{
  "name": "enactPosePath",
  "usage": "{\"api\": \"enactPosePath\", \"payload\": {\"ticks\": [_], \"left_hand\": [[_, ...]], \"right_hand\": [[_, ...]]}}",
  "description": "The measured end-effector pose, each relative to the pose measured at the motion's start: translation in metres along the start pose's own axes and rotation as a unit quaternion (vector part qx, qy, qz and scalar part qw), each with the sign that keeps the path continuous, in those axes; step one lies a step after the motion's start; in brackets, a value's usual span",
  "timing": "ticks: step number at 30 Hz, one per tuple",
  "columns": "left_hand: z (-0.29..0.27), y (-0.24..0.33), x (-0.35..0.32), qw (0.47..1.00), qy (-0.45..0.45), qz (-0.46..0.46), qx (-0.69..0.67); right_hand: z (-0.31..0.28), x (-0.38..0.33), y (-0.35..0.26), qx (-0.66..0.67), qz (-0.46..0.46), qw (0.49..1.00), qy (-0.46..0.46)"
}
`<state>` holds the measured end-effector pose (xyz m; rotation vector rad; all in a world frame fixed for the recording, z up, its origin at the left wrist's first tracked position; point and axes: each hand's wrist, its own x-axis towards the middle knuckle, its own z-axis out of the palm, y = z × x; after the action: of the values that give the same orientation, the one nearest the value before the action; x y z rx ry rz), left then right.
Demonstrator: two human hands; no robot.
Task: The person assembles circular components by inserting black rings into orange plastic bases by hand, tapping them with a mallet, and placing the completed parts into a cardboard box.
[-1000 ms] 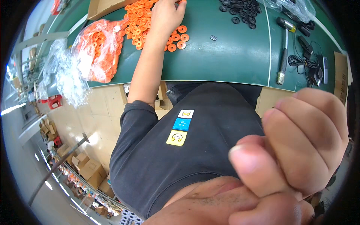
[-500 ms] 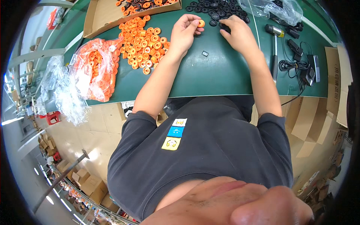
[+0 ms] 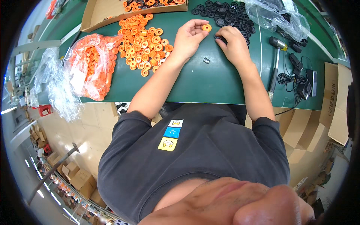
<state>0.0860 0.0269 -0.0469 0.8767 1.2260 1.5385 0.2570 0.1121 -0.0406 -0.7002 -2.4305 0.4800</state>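
Note:
Between the thumb and fingers of my left hand [image 3: 190, 39] is a small round orange plastic wheel [image 3: 207, 27], its face with a centre hole turned up. My right hand [image 3: 234, 45] is closed, fingertips pinching a black round part [image 3: 217, 36] that they mostly cover. The two hands are a short gap apart, and the parts do not touch. Beyond my right hand spreads a pile of black round parts [image 3: 221, 15]. Left of my left hand lies a heap of orange wheels [image 3: 144, 43]. A small dark rectangular piece [image 3: 206, 60] rests on the green table [image 3: 202, 84] between my forearms.
A cardboard tray [image 3: 101, 17] holds orange and black parts at the far left. Near it are a bag of orange wheels [image 3: 92, 65] and crumpled clear plastic [image 3: 56, 86]. A hammer [image 3: 275, 63], black cables [image 3: 290, 78] and another plastic bag [image 3: 277, 17] lie right.
My right hand has drawn back from the black pile toward me, pinching a black part. My left hand still holds the orange wheel. The whole view has shifted slightly.

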Motion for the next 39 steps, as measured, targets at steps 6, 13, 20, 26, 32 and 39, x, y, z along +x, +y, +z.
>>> {"api": "enactPosePath", "payload": {"ticks": [6, 13, 20, 26, 32, 39], "left_hand": [[0.003, -0.002, -0.003, 0.999, -0.017, -0.008, 0.05], [0.007, 0.001, -0.005, 0.999, -0.044, -0.007, 0.011], [0.006, 0.0, -0.008, 0.998, -0.057, -0.019, -0.026], [0.005, 0.0, -0.008, 0.997, -0.062, -0.026, -0.029], [0.006, 0.004, -0.011, 0.996, -0.085, -0.017, -0.006], [0.004, 0.004, -0.012, 0.994, -0.101, -0.015, 0.026]], "right_hand": [[-0.01, -0.002, -0.02, 0.184, 0.093, 0.977, 0.053], [-0.007, -0.005, -0.016, 0.201, 0.051, 0.975, 0.083], [-0.008, -0.006, -0.019, 0.219, 0.065, 0.97, 0.087], [-0.01, -0.004, -0.019, 0.21, 0.054, 0.97, 0.108], [-0.012, -0.004, -0.019, 0.194, 0.03, 0.975, 0.101], [-0.014, -0.004, -0.018, 0.161, -0.008, 0.983, 0.089]]}}
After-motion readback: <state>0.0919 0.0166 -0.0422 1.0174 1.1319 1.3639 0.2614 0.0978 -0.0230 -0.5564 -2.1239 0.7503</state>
